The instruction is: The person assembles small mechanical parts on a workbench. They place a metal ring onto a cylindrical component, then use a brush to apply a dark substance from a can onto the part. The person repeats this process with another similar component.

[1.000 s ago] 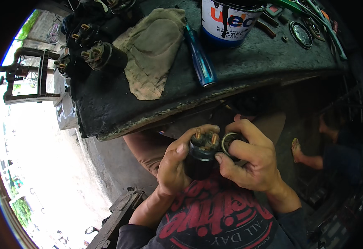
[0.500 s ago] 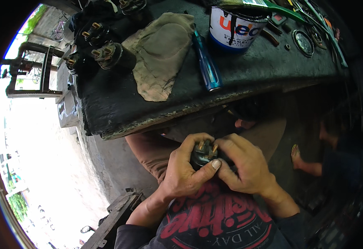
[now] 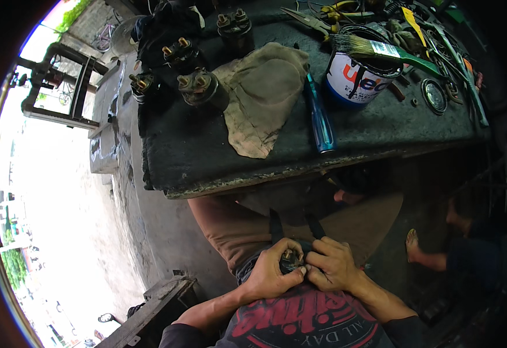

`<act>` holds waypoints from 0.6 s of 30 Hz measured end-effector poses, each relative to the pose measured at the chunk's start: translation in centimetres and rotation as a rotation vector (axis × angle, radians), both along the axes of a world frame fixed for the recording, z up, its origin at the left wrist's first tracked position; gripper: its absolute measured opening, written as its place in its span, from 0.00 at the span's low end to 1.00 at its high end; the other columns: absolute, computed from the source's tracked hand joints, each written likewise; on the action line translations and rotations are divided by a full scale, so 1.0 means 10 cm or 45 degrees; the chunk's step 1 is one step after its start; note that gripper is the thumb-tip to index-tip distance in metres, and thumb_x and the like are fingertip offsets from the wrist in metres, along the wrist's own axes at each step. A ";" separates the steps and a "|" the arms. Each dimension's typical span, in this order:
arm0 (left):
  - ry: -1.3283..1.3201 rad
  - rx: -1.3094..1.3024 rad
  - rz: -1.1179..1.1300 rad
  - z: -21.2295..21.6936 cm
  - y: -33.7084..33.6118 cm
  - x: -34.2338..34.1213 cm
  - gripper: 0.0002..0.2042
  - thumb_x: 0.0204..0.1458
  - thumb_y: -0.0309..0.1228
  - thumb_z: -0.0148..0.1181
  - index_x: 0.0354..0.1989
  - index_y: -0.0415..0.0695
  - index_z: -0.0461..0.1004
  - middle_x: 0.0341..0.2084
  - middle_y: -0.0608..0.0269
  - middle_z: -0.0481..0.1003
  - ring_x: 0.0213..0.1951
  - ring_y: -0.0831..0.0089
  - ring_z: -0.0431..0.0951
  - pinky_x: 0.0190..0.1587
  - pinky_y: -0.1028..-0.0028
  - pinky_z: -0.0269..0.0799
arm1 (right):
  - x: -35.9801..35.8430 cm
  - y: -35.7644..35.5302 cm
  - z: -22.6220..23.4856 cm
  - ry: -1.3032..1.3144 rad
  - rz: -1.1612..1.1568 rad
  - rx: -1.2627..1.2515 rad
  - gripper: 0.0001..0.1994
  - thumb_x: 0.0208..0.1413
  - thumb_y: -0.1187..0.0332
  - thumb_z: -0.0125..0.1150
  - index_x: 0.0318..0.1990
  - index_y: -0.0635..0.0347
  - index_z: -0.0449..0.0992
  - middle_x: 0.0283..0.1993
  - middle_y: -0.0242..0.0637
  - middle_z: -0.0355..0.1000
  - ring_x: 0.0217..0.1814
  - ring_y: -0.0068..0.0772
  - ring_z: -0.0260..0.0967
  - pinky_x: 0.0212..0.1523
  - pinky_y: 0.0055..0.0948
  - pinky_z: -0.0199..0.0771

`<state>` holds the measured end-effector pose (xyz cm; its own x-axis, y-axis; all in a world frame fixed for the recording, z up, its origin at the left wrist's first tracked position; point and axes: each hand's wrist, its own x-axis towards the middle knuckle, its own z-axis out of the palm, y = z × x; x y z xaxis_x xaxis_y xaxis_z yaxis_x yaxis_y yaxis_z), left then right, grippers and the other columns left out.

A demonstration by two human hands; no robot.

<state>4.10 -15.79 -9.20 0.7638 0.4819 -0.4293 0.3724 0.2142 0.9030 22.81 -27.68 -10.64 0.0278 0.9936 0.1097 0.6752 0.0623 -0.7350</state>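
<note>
Low over my lap, my left hand (image 3: 272,272) is closed around a starter solenoid (image 3: 289,262), a small dark round body with copper-coloured studs facing up. My right hand (image 3: 333,265) is closed too, its fingertips pinched against the solenoid's right side near my left thumb. The fingers hide most of the body. On the bench at the back left stand several similar solenoids (image 3: 198,87), studs upward. Beside them lies a stained tan cloth (image 3: 259,110) with a round dark mark. A blue-handled screwdriver (image 3: 321,127) rests to its right.
The dark bench (image 3: 207,156) has a rough front edge beyond my knees. On it are a paint can (image 3: 355,81), a green-handled brush (image 3: 401,54) across its top, pliers (image 3: 311,22) and a round metal ring (image 3: 434,95). Another person's foot (image 3: 414,246) is at right.
Both hands have come lower, closer to my body, with the solenoid. My right fingers are now more curled. The bench sits lower and further right in view.
</note>
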 end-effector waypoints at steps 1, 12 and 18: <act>-0.013 0.007 -0.021 -0.01 0.00 0.01 0.18 0.49 0.30 0.71 0.46 0.39 0.74 0.33 0.59 0.78 0.37 0.71 0.79 0.46 0.68 0.76 | 0.00 -0.04 -0.06 0.019 -0.010 0.045 0.07 0.44 0.63 0.67 0.27 0.51 0.76 0.28 0.32 0.64 0.28 0.36 0.66 0.21 0.38 0.68; -0.596 -0.830 0.238 0.10 0.22 -0.04 0.20 0.53 0.27 0.70 0.49 0.38 0.66 0.35 0.52 0.78 0.37 0.67 0.81 0.43 0.66 0.80 | 0.98 -0.37 0.11 -0.173 -0.519 0.055 0.09 0.51 0.73 0.63 0.41 0.59 0.79 0.36 0.40 0.77 0.37 0.46 0.74 0.39 0.41 0.77; -0.556 -0.546 0.193 0.28 0.42 0.27 0.17 0.47 0.21 0.66 0.44 0.39 0.67 0.34 0.53 0.78 0.38 0.71 0.81 0.46 0.69 0.79 | 1.53 0.63 0.95 -0.343 -0.747 0.613 0.18 0.55 0.74 0.69 0.53 0.62 0.76 0.49 0.45 0.75 0.41 0.46 0.71 0.46 0.37 0.75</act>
<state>6.82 -11.62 -6.35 0.8489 0.4529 -0.2725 -0.0740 0.6122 0.7872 38.10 -21.38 -1.16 0.4423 0.6671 0.5995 0.8463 -0.0891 -0.5252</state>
